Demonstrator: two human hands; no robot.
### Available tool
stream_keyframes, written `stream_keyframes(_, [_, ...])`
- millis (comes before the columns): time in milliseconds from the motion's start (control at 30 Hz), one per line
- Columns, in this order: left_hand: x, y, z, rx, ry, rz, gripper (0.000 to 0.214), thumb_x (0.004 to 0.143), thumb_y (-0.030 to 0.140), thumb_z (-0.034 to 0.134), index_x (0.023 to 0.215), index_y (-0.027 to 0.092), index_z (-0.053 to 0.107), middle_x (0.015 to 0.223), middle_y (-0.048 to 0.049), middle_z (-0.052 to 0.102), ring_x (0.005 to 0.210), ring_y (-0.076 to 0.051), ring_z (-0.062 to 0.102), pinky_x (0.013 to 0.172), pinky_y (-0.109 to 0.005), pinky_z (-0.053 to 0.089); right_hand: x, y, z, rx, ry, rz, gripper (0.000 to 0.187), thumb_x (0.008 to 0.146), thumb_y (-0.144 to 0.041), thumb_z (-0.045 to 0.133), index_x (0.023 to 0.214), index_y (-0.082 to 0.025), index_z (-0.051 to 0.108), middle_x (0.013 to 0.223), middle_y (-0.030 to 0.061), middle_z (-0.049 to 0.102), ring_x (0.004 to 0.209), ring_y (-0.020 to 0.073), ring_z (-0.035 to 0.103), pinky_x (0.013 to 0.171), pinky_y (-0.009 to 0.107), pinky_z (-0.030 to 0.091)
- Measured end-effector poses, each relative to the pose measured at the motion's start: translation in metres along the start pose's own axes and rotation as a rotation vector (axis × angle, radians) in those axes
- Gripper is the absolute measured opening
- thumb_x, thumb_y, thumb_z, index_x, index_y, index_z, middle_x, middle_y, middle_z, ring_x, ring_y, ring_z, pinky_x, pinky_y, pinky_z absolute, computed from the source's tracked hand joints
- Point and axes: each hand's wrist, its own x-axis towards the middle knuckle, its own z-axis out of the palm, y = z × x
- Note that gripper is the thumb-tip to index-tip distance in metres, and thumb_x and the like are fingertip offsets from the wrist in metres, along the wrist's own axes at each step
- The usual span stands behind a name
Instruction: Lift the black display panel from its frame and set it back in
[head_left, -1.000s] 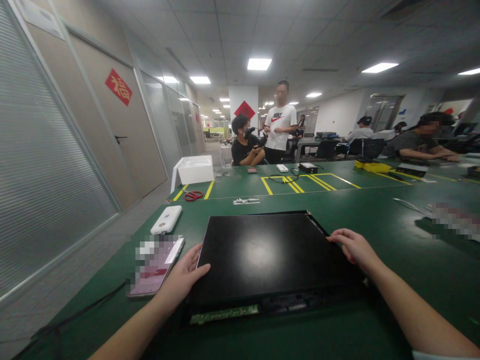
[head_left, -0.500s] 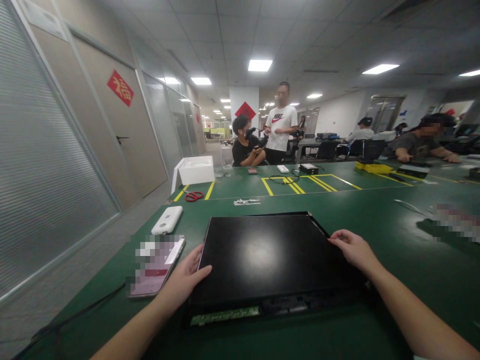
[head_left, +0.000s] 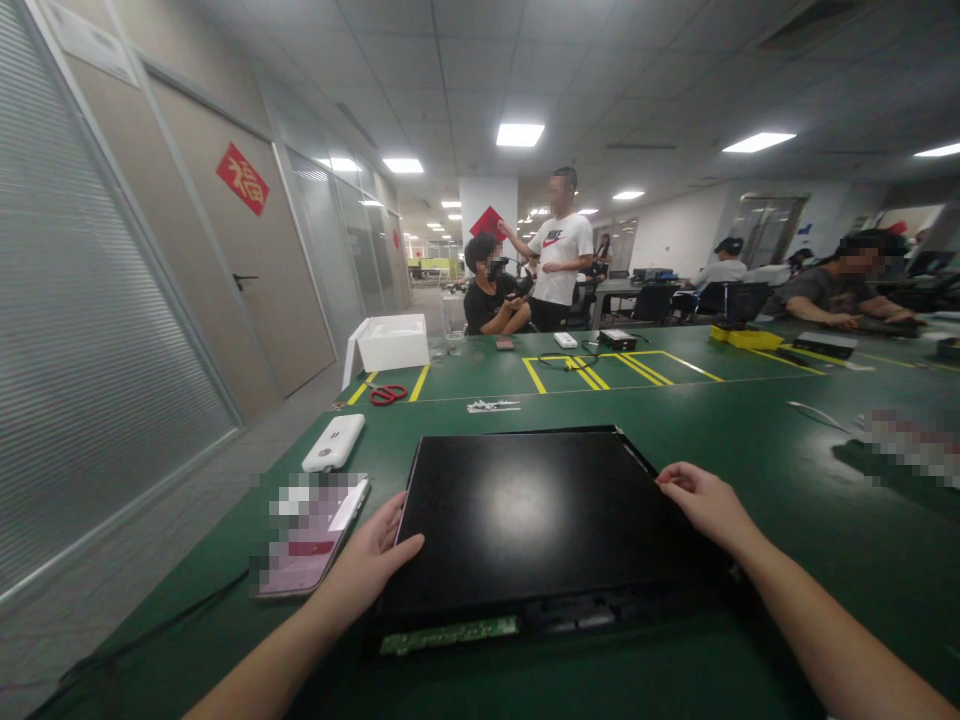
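A black LCD panel lies face up in front of me, partly inside a black frame that shows behind its far edge. Along the near edge a green circuit board strip is exposed. My left hand grips the panel's left edge, thumb on top and fingers at the side. At the right edge, my right hand pinches with thumb and index finger; whether it holds the panel or the frame's rim is hard to tell.
Left of the panel lie a pink-purple phone and a white power bank. Beyond are red-handled scissors, white scraps, a white box and a yellow tray. Other people sit and stand past the green table.
Both my hands and the panel have stayed almost still. In the background, the standing person has raised an arm, and a seated person at the right has shifted their hands.
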Motion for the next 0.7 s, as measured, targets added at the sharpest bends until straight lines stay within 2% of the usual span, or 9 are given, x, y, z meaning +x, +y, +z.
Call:
stream_keyframes(467, [-0.0004, -0.0004, -0.0002, 0.016, 0.004, -0.01, 0.094, 0.058, 0.034, 0.087, 0.138, 0.011, 0.043, 0.148, -0.0232, 0.046, 0.137, -0.035, 0.042, 0.114, -0.046, 0.033, 0.0009, 0.0022, 0.0019, 0.031, 0.002, 0.011, 0.018, 0.071, -0.034, 0.057, 0.081, -0.025, 0.069, 0.08, 0.0012, 0.074, 0.078, 0.0213, 0.067, 0.073, 0.031, 0.044])
stream_keyframes(700, [0.0006, 0.0004, 0.0007, 0.025, 0.016, 0.007, 0.087, 0.057, 0.032, 0.086, 0.133, 0.014, 0.048, 0.146, -0.0212, 0.049, 0.138, -0.035, 0.042, 0.115, -0.048, 0.032, 0.0004, -0.0003, 0.0008, 0.015, 0.004, 0.007, 0.018, 0.07, -0.034, 0.057, 0.079, -0.025, 0.069, 0.079, 0.0018, 0.074, 0.078, 0.0224, 0.067, 0.074, 0.032, 0.045])
